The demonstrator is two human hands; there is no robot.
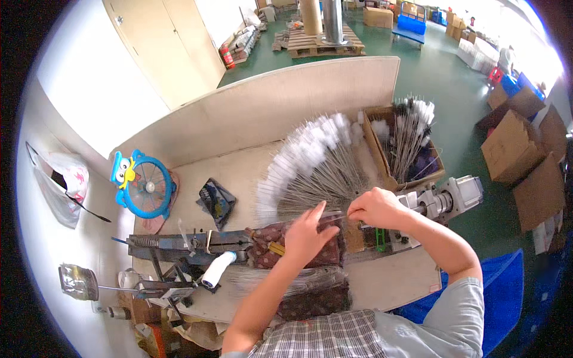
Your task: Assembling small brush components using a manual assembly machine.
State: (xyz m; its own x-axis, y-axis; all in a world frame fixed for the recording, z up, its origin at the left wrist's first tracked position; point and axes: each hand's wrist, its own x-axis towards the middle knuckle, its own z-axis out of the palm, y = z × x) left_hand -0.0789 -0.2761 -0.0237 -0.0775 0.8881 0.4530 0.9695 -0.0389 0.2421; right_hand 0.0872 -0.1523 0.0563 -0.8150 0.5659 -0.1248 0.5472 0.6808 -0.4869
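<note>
A fan of thin wire brushes with white bristle tips (310, 161) lies spread on the beige worktable (239, 173). My left hand (305, 235) rests flat, fingers extended, on the wire stems over a dark patterned cloth pad (268, 250). My right hand (375, 207) pinches the gathered wire ends at the base of the fan, beside a small motor-driven machine (444, 200). A second bundle of bare wires (280, 280) lies across the near pad under my left forearm.
A cardboard box (382, 161) with several more brushes stands at the table's right. A blue owl-shaped fan (143, 185), a metal hand tool (173, 244), a white roll (216, 269) and a dark pouch (216, 201) lie left. A wooden board walls the table's back; cartons stand at right.
</note>
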